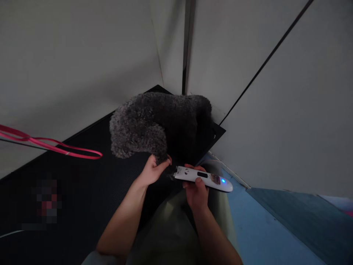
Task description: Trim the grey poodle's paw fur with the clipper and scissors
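Note:
A dark grey curly-coated dog (154, 125) stands on a black ribbed table top (91, 184), facing the corner of the walls. My left hand (153, 170) is closed around a part of the dog at its lower rear, likely a leg or paw. My right hand (196, 189) grips a white electric clipper (202, 178) with a blue light lit on its body. The clipper's head points left, close to the spot my left hand holds.
A pink leash (52, 145) loops in from the left edge above the table. Grey wall panels (275, 110) close the corner behind the dog. A blue floor (264, 232) lies to the right, below the table edge.

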The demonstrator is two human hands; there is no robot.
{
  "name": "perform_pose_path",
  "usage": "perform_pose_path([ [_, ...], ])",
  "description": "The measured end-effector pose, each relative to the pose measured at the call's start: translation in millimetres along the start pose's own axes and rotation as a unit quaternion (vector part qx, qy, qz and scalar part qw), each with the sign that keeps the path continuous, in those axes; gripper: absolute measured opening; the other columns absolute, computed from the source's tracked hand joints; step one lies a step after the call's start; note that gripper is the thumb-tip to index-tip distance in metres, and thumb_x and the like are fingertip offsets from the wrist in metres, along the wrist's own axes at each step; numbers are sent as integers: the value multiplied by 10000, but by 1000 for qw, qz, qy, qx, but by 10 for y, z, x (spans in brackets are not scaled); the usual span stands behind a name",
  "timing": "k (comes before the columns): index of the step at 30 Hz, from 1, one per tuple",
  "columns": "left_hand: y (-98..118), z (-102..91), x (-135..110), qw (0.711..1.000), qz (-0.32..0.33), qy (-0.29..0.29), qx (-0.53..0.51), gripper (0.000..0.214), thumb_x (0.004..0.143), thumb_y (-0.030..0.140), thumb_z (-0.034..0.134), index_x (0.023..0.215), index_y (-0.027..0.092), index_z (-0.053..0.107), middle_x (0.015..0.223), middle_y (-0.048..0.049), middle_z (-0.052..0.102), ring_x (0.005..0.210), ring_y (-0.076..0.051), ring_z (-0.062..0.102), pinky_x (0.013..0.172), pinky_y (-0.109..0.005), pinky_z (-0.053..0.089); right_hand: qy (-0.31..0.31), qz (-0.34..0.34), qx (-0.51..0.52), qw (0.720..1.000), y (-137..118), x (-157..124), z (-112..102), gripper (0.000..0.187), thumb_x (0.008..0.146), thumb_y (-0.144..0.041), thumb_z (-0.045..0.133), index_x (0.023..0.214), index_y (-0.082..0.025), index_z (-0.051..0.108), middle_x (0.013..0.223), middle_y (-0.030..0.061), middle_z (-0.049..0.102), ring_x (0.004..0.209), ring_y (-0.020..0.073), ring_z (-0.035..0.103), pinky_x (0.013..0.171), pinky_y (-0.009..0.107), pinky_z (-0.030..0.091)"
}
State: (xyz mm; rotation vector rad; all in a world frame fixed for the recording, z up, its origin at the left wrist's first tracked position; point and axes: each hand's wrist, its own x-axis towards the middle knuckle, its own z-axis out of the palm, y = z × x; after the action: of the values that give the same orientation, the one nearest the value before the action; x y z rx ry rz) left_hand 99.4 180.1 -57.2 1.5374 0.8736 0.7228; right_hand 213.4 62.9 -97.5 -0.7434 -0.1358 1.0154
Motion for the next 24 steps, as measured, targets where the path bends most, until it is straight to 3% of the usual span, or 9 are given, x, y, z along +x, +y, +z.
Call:
perform_pose_path([
  [7, 19, 6, -13, 1000, 5, 3, -4, 265, 765, 397, 614, 690, 144, 586, 633, 4, 530, 590, -111, 470, 572, -236, 380, 11, 15, 10, 1000, -29, 23, 65, 353, 682, -329, 716, 973, -237, 539, 1023, 65, 681, 673, 134, 594, 490, 225, 471],
  [12, 20, -2, -17, 1000, 2, -4, 1, 274, 775, 405, 600, 688, 146, 584, 624, 4, 510, 584, -112, 456, 558, -233, 367, 37, -8, -14, 999, -54, -27, 59, 318, 682, -331, 710, 935, -247, 536, 969, 49, 687, 695, 149, 596, 438, 197, 415],
  [16, -6, -11, -14, 1000, 17, -7, 5, 275, 784, 405, 593, 702, 143, 585, 647, -7, 515, 610, -119, 454, 582, -239, 368, 36, 81, 14, 996, -63, 54, 44, 386, 671, -361, 724, 993, -248, 544, 1087, 64, 674, 617, 121, 590, 496, 252, 482],
  [19, -55, -17, -16, 1000, 19, -8, -1, 269, 794, 401, 586, 712, 144, 585, 666, -10, 523, 628, -122, 456, 595, -242, 361, 89, 158, 73, 981, -59, 147, -30, 326, 693, -393, 696, 931, -232, 544, 997, 54, 707, 471, 65, 516, 426, 199, 430],
  [21, -86, -20, -19, 1000, 12, -14, -11, 261, 799, 395, 585, 720, 146, 586, 669, -6, 523, 626, -120, 455, 592, -241, 353, 115, 174, 88, 974, -58, 166, -76, 286, 714, -403, 672, 889, -223, 534, 896, 47, 725, 409, 43, 456, 378, 161, 365],
  [24, -101, -25, -22, 1000, 11, -18, -13, 254, 806, 384, 582, 722, 144, 585, 676, -4, 518, 623, -116, 448, 588, -240, 341, 102, 172, 75, 977, -70, 126, -72, 281, 736, -406, 655, 908, -219, 534, 883, 57, 728, 398, 45, 448, 372, 163, 354],
])
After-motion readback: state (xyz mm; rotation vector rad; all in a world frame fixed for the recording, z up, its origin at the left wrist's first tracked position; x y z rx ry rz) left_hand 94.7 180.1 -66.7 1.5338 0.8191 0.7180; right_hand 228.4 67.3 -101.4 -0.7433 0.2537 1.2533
